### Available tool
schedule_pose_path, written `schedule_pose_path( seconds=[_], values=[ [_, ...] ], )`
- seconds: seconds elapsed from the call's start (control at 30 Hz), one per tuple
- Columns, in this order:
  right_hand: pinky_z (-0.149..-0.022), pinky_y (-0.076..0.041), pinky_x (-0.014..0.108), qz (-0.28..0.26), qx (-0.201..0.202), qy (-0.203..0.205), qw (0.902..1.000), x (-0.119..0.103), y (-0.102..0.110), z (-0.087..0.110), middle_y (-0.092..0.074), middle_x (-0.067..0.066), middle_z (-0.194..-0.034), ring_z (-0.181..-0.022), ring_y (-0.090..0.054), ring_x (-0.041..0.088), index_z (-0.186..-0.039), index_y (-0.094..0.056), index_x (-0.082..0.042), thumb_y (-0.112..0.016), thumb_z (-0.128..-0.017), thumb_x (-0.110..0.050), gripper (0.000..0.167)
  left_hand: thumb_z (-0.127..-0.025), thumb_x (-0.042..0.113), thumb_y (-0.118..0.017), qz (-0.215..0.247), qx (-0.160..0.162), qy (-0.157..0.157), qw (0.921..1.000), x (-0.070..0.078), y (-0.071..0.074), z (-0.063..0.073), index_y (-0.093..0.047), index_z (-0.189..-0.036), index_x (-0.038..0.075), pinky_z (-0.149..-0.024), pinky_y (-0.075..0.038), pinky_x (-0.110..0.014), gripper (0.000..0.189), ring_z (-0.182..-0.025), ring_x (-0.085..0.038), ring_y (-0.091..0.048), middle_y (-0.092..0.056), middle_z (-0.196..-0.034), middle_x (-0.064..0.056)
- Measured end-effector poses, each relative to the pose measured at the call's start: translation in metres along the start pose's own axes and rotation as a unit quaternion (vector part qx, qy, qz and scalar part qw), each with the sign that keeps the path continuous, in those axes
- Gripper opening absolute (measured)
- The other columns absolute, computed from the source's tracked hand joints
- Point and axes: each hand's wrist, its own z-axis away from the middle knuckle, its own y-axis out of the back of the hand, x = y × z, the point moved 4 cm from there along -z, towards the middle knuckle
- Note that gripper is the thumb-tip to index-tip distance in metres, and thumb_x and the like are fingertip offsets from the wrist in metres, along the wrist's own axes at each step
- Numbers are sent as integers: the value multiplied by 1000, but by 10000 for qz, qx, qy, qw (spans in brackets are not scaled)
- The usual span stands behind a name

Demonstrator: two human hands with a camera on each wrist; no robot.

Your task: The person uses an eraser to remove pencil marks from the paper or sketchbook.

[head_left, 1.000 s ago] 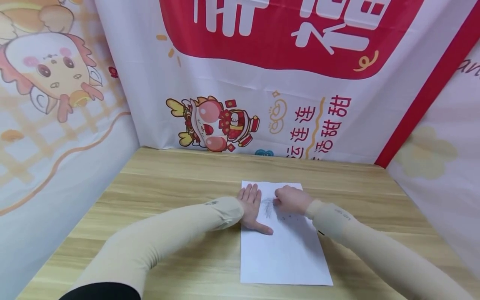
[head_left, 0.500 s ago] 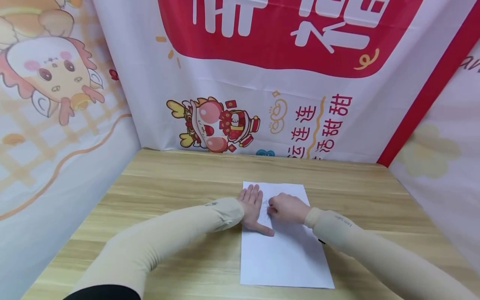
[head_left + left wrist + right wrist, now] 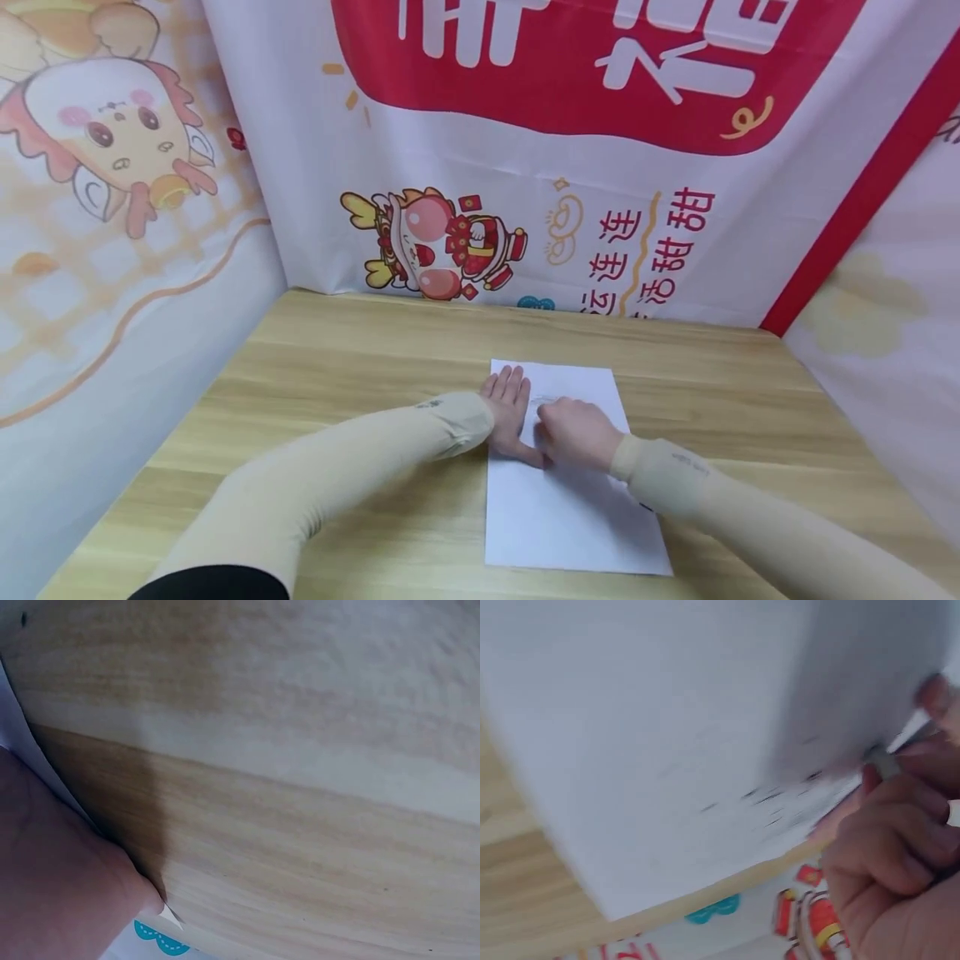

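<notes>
A white sheet of paper [image 3: 577, 533] lies on the wooden table. My left hand [image 3: 510, 412] presses flat on its left side, fingers straight and thumb spread across the sheet. My right hand [image 3: 577, 429] pinches a small whitish eraser [image 3: 886, 763] with a darkened end, held against the paper. The eraser is hidden by the fingers in the head view. Grey pencil marks [image 3: 543, 401] show just beyond the right fingers, and dark crumbs [image 3: 761, 796] are scattered on the sheet in the right wrist view. The right hand is close beside the left thumb.
The wood-grain table [image 3: 390, 533] extends around the paper on all sides. A white and red printed cloth [image 3: 300, 208] hangs along its back edge, and another printed cloth [image 3: 187, 333] hangs on the left.
My right hand has moved left and toward me across the paper, up to the left thumb. Less grey scribble shows now. The left hand has stayed in place.
</notes>
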Motion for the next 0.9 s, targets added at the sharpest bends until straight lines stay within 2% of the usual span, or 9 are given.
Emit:
schedule_pose_path(
  seconds=[0.13,0.2,0.27,0.4,0.47,0.63,0.77,0.9],
  values=[
    [-67,-55,39,21,12,-799,9968,24,8,-3,-65,3,-76,-67,-60,17,-92,-70,-6,-70,-92,-16,9,-60,100,-40,-6,36,14,10000,0,3,1,5,-157,3,-115,7,-44,144,-145,-32,16,16,-160,-20],
    [-71,-55,40,101,-70,-986,9951,32,10,-7,-66,5,-80,-71,-62,19,-96,-71,-5,-68,-94,-15,11,-58,101,-38,20,7,18,10000,0,2,0,5,-157,3,-115,7,-45,145,-145,-33,16,16,-160,-20],
    [-71,-55,41,115,-121,-817,9965,31,10,-7,-66,7,-79,-71,-62,20,-94,-70,-4,-67,-94,-14,10,-55,103,-36,54,-13,-41,10000,-3,-3,-6,6,-156,4,-114,9,-45,148,-144,-33,18,18,-159,-20],
    [-59,-55,39,181,54,40,9998,11,5,0,-62,4,-68,-61,-61,20,-84,-67,-4,-71,-89,-12,11,-56,101,-40,69,62,-104,9999,-2,-5,-11,6,-156,4,-114,9,-44,147,-145,-33,17,16,-160,-20],
    [-55,-54,38,196,120,222,9995,4,4,3,-59,3,-65,-57,-59,18,-81,-65,-6,-72,-87,-12,11,-58,100,-43,56,67,-125,9999,-1,-6,-12,7,-156,4,-114,9,-43,146,-145,-33,17,16,-160,-19],
    [-58,-53,37,427,-112,-199,9988,12,6,3,-61,1,-69,-59,-55,15,-83,-67,-9,-70,-91,-15,10,-60,99,-42,33,-4,-112,9999,2,-5,-10,6,-156,4,-114,9,-44,144,-145,-33,18,17,-160,-20],
    [-67,-53,36,148,-511,-489,9974,22,7,-1,-67,1,-81,-66,-57,14,-95,-71,-9,-68,-94,-17,9,-60,99,-42,22,-61,-26,10000,1,-4,-6,6,-156,4,-114,10,-45,143,-145,-32,18,18,-159,-20],
    [-71,-54,36,25,-623,-641,9960,26,6,-5,-69,2,-85,-69,-59,14,-100,-72,-9,-69,-93,-18,12,-59,100,-41,35,-104,-9,9999,-1,-3,-6,7,-156,5,-114,10,-44,144,-144,-33,18,18,-159,-19]
  ],
)
